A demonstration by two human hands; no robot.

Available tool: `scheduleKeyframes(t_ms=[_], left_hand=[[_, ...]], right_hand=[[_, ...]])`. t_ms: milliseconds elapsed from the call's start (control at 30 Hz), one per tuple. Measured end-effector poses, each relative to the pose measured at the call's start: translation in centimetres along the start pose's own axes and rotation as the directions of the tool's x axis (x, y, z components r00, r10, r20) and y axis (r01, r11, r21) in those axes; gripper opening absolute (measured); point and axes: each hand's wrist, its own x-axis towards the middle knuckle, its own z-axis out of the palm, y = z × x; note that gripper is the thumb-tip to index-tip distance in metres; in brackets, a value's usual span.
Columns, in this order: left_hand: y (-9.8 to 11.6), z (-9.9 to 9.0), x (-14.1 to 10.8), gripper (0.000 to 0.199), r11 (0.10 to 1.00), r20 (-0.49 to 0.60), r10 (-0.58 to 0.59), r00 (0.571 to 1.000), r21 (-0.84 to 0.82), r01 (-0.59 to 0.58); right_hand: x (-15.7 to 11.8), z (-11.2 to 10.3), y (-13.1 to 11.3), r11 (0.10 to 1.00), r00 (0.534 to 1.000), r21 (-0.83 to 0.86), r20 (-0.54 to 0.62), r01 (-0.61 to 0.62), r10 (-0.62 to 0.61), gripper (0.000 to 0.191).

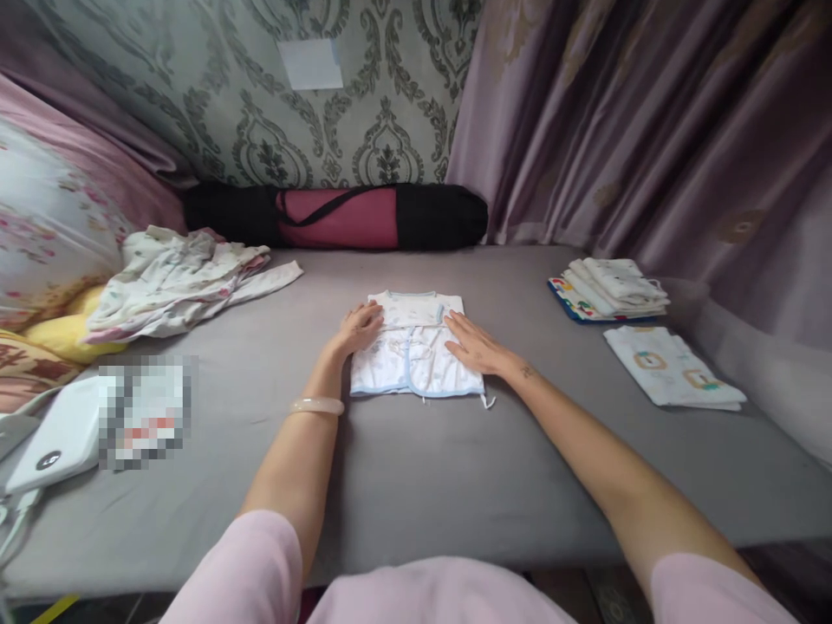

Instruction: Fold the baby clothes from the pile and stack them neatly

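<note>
A small white baby shirt with pale blue trim and thin ties lies flat on the grey bed sheet, its sleeves folded in across the chest. My left hand rests on its left edge, fingers stretched out over the cloth. On the opposite edge lies my right hand, palm down with the fingers spread. Neither hand grips the fabric. The shirt's hem faces me, and one tie pokes out at its near right corner.
Folded baby clothes are stacked at the right, with a folded printed cloth nearer me. Crumpled clothes lie at the left beside a yellow cushion. A white power bank sits front left. Along the wall stretches a black-and-red bag.
</note>
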Motion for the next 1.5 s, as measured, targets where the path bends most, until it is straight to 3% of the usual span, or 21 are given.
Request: scheduleKeyframes(t_ms=[100, 200, 333, 467, 633, 800, 867, 933, 1000, 1067, 1167, 1300, 1500], left_hand=[[-0.3, -0.8, -0.6, 0.052, 0.985, 0.015, 0.061, 0.998, -0.164, -0.057], [-0.7, -1.6, -1.4, 0.060, 0.970, 0.010, 0.067, 0.998, -0.234, -0.063], [-1.0, -2.6, -2.7, 0.062, 0.975, 0.043, 0.049, 0.998, -0.220, -0.038], [-0.3, -3.7, -4.4, 0.062, 0.979, 0.111, 0.044, 0.993, -0.203, -0.021], [1.0, -5.1, -7.6, 0.061, 0.981, 0.190, 0.046, 0.981, -0.195, -0.009], [2.2, -6.1, -11.0, 0.051, 0.992, 0.153, 0.101, 0.983, -0.096, -0.087], [2.7, -6.3, -12.3, 0.048, 0.993, 0.148, 0.113, 0.983, -0.038, -0.108], [3.1, -6.4, -13.4, 0.045, 0.992, 0.158, 0.121, 0.980, 0.020, -0.126], [3.0, -6.4, -14.4, 0.042, 0.985, 0.193, 0.151, 0.970, 0.053, -0.164], [2.6, -6.3, -15.0, 0.039, 0.970, 0.221, 0.214, 0.951, 0.068, -0.234], [1.4, -5.9, -15.6, 0.037, 0.939, 0.233, 0.298, 0.926, 0.101, -0.328], [0.3, -5.2, -15.6, 0.036, 0.914, 0.200, 0.341, 0.919, 0.156, -0.373], [0.8, -4.9, -15.0, 0.033, 0.874, 0.211, 0.398, 0.893, 0.208, -0.439]], right_hand=[[-2.9, -0.6, -0.7, 0.999, 0.994, 0.038, -0.105, -0.025, 0.029, 0.055], [-6.3, -1.5, -1.9, 0.986, 0.969, 0.007, -0.184, -0.164, 0.163, 0.036], [-10.6, -2.0, -3.4, 0.949, 0.947, -0.044, -0.101, -0.312, 0.306, 0.029], [-13.0, -1.3, -4.9, 0.959, 0.963, -0.096, -0.061, -0.266, 0.261, 0.020], [-13.1, -0.4, -6.7, 0.947, 0.969, -0.205, -0.048, -0.247, 0.242, 0.018], [-12.1, -0.2, -7.9, 0.953, 0.972, -0.190, -0.053, -0.234, 0.228, 0.022], [-11.8, -0.5, -8.1, 0.985, 0.989, -0.094, -0.044, -0.144, 0.141, 0.024], [-11.6, -1.0, -8.2, 0.998, 1.000, 0.053, -0.021, 0.020, -0.019, 0.026], [-11.6, -1.5, -8.0, 0.966, 0.984, 0.190, -0.007, 0.176, -0.178, 0.028], [-11.6, -2.1, -7.5, 0.940, 0.971, 0.245, -0.023, 0.236, -0.237, 0.029], [-12.0, -2.7, -6.0, 0.958, 0.974, 0.181, -0.085, 0.221, -0.209, 0.030], [-12.4, -2.8, -3.3, 0.977, 0.969, -0.044, -0.126, 0.210, -0.214, 0.033], [-11.9, -1.7, -1.0, 0.946, 0.955, -0.198, -0.097, 0.257, -0.280, 0.039]])
